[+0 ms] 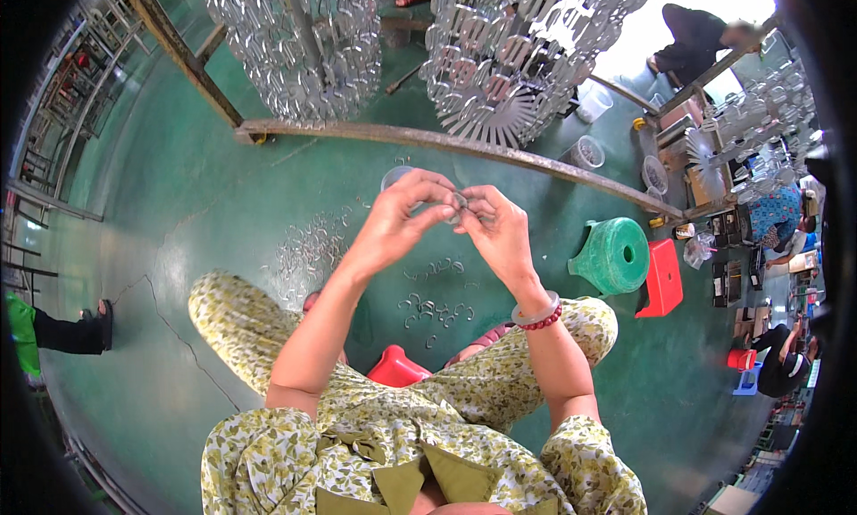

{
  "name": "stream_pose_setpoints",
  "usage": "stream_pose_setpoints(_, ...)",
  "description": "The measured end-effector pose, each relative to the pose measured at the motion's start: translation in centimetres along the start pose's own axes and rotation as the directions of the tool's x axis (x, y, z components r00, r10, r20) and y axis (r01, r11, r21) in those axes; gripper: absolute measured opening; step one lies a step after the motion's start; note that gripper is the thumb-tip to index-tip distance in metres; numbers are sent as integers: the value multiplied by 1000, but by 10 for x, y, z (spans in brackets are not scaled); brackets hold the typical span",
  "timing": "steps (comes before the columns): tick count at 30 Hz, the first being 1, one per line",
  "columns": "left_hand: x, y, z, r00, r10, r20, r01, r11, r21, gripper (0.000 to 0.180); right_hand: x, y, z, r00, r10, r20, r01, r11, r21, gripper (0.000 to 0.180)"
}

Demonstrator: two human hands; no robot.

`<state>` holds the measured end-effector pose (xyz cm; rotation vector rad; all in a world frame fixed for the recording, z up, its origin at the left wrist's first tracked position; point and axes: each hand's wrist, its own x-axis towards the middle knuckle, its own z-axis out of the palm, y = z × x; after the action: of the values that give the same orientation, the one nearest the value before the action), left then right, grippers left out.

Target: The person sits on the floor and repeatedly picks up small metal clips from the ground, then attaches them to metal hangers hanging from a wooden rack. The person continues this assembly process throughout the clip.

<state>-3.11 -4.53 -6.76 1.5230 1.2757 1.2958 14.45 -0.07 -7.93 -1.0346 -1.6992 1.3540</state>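
Observation:
Both hands meet in front of me, above the green floor. My left hand [406, 219] pinches a small grey metal piece [456, 209], and the fingertips of my right hand [498, 234] close on it from the other side. The fingers cover most of the piece, so its exact shape is hidden. Below and to the left of my hands, many small curved metal pieces [312, 252] lie scattered on the floor. Another loose group of curved metal pieces [433, 310] is spread between my knees. Partly behind my left hand stands a clear round tub [395, 176].
A wooden frame bar [428, 142] crosses ahead, with tiers of shiny metal pieces [500, 60] hanging beyond it. Green [616, 256] and red [662, 278] plastic stools stand at right. Clear tubs [586, 152] sit past the bar. Other people [786, 359] are around the edges.

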Motion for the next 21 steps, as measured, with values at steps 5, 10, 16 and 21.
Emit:
stream_pose_setpoints(5,10,-2,29,987,145,-71,-128,972,198,12,-11,-9,-6,988,-111,-111,104,992,-69,25)
stream_pose_setpoints(10,14,7,38,991,-96,-94,79,983,-168,13,-13,-17,-7,952,-289,-101,265,942,-204,34)
stream_pose_setpoints(16,25,-12,18,992,-43,-122,3,950,-311,14,30,-35,-15,880,-385,-278,249,873,-420,32)
stream_pose_setpoints(21,41,-23,37,988,-81,-131,57,982,-179,15,70,-14,-23,778,-451,-436,54,741,-669,45)
